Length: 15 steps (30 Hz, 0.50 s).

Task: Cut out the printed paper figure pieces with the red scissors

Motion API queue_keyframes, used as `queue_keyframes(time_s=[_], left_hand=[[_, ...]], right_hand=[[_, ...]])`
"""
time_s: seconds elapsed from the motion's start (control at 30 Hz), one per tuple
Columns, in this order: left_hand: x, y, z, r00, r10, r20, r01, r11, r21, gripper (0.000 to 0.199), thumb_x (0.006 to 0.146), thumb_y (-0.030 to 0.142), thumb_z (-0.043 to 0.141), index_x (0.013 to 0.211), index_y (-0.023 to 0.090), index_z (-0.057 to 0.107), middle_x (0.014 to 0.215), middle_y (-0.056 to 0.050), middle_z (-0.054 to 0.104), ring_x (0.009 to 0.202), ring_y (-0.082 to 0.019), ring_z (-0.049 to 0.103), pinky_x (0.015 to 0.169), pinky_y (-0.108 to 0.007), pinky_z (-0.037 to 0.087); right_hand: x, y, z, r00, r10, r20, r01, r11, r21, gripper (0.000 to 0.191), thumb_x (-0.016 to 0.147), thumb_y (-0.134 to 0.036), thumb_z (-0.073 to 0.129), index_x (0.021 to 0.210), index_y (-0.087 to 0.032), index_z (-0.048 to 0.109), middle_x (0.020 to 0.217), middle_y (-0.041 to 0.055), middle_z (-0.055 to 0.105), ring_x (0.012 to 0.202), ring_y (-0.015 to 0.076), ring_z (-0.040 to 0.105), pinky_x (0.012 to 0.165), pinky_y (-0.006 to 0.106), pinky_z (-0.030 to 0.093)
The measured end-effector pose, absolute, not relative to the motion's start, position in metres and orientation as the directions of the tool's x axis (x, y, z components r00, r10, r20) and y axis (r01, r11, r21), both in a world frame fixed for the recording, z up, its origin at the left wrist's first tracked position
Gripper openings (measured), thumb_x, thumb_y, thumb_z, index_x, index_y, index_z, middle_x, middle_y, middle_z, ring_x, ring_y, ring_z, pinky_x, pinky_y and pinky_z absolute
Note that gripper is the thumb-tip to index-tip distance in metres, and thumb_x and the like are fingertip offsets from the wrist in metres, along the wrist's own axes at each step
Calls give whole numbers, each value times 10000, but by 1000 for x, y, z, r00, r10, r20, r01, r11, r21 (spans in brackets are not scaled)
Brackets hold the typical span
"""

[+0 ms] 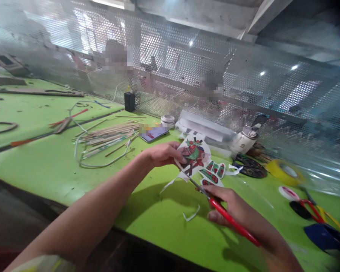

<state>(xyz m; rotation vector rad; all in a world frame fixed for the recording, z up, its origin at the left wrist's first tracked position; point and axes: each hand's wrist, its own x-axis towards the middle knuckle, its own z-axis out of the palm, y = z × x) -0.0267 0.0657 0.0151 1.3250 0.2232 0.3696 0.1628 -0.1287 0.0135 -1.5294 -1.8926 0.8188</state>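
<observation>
My left hand (167, 153) pinches a white paper cutout (197, 154) printed with a red and green figure, thumb on top. In my right hand (229, 207) is a pair of red-handled scissors (225, 212). Their blades point up and left and meet the lower edge of the paper, where a thin trimmed strip (172, 183) hangs off. Smaller green and red printed cutouts (212, 173) lie on the green table just right of the held paper. A loose curled white scrap (191, 215) rests below the scissors' tip.
Thin wooden sticks (110, 135), a phone (154, 133) and a white cable (76, 151) lie to the left. Yellow tape (285, 172), a dark palette (251, 166) and a white kettle-like container (244, 139) stand right. A perforated metal screen (181, 71) runs along the back.
</observation>
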Motion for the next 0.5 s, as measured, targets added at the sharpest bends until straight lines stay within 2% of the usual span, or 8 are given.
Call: queue_keyframes(time_s=[0.1, 0.2, 0.33, 0.4, 0.5], left_hand=[[-27, 66, 15, 923, 383, 49, -128, 183, 975, 80, 622, 87, 671, 669, 105, 733, 717, -112, 741, 619, -192, 669, 663, -295, 551], [-27, 66, 16, 923, 383, 32, -109, 180, 978, 93, 616, 89, 670, 677, 105, 738, 711, -115, 741, 591, -197, 666, 630, -302, 550], [-26, 66, 16, 917, 399, 30, -110, 180, 977, 84, 614, 83, 673, 669, 98, 734, 715, -128, 739, 603, -203, 670, 642, -314, 551], [-26, 66, 15, 907, 421, 25, -114, 187, 976, 79, 603, 80, 682, 664, 90, 730, 719, -134, 739, 617, -202, 672, 651, -308, 551], [-26, 67, 14, 902, 432, 18, -111, 191, 975, 78, 597, 85, 694, 666, 85, 731, 721, -136, 740, 613, -202, 671, 641, -305, 554]], right_hand=[[162, -126, 12, -235, 972, 27, 595, 166, -786, 518, 820, -362, 677, 1314, -228, 596, 1247, 119, 650, 1077, 333, 612, 900, 419, 494], [162, -124, 10, -240, 971, -5, 589, 142, -796, 518, 813, -339, 695, 1309, -221, 600, 1228, 112, 655, 1064, 329, 611, 903, 411, 487], [163, -122, 7, -255, 966, -31, 586, 129, -800, 501, 832, -363, 667, 1293, -176, 606, 917, 73, 687, 776, 254, 631, 787, 388, 511], [163, -121, 4, -243, 970, -19, 605, 136, -785, 452, 841, -371, 655, 1249, -177, 639, 777, 34, 658, 707, 232, 604, 731, 361, 504], [162, -122, 1, -215, 977, -16, 632, 127, -764, 361, 817, -354, 693, 1135, -184, 703, 776, 33, 680, 702, 226, 605, 652, 310, 484]])
